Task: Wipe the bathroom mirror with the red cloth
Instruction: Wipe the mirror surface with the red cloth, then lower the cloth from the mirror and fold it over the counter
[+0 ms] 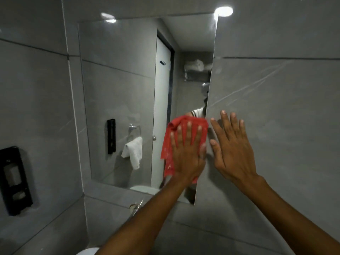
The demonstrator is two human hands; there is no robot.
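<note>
A person's left hand presses the red cloth flat against the bathroom mirror, fingers spread and palm down on the fabric, near the glass's right edge and a little below mid-height. The cloth hangs in loose folds beneath the palm, pinned to the glass rather than bunched in a fist. The right hand rests open and empty on the grey tiled wall just beside the mirror's edge, fingers splayed, apparently as a brace.

The wipe is under way but, by the look of things, far from finished. The cloth covers only a small patch at the lower right; the wide stretch of glass to the left and the whole upper half lie well apart from it. Whether those areas have already been gone over cannot be told, since the surface shows no clear streaks or wet trails, only reflections of a white door, a hanging white towel and ceiling lights. A black dispenser is fixed to the wall at far left.
</note>
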